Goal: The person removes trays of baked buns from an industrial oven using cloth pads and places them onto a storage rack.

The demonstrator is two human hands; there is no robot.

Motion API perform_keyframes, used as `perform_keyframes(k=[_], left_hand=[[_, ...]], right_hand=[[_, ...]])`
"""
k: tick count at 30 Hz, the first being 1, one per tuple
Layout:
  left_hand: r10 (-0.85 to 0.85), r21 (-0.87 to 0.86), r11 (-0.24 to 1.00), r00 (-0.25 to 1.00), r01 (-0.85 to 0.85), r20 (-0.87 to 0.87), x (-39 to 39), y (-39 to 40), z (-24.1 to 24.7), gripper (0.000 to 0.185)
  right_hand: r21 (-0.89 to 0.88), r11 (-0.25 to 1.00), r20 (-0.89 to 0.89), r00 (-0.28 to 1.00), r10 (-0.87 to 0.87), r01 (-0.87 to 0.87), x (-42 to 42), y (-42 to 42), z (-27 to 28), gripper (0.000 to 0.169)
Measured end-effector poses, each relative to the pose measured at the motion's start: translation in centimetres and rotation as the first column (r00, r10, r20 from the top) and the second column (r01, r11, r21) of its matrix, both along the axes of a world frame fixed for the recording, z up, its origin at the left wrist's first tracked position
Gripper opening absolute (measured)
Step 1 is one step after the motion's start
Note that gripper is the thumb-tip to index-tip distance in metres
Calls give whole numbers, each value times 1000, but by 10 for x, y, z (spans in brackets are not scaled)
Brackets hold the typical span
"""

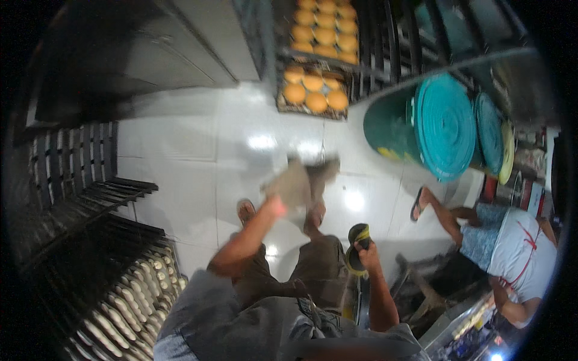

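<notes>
My left hand (275,206) is shut on a blurred tan cloth-like piece (291,185), held out over the floor between my feet. A darker blurred part (323,169) shows at its far right; whether it belongs to the same piece I cannot tell. In my right hand (369,256), beside my right thigh, is a black-and-yellow item (360,232). Its rounded ends stick out above and below the fingers, and its exact kind is unclear. Both of my feet stand on the tiles in open sandals.
Round browned buns (316,103) sit in trays on a rack ahead. Green drums with turquoise lids (445,128) stand to its right. At right, a person in a white apron (524,252) bends over a work surface. Raw dough pieces (131,300) fill a rack at lower left, below dark slatted shelves (72,162).
</notes>
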State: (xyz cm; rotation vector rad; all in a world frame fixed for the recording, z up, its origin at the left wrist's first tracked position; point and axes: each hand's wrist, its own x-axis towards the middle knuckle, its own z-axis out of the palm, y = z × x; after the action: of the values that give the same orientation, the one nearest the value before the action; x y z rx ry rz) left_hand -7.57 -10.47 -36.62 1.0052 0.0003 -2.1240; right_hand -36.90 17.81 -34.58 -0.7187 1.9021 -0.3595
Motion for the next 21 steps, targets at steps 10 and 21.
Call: perform_keyframes(k=[10, 21], left_hand=[[-57, -396, 910, 983, 123, 175, 211, 116, 257, 43], [450, -709, 572, 880, -413, -149, 424, 2, 395, 54]], right_hand=[[-512, 859, 173, 975, 136, -29, 194, -210, 216, 31], [-840, -173, -543, 789, 287, -514, 449, -433, 477, 64]])
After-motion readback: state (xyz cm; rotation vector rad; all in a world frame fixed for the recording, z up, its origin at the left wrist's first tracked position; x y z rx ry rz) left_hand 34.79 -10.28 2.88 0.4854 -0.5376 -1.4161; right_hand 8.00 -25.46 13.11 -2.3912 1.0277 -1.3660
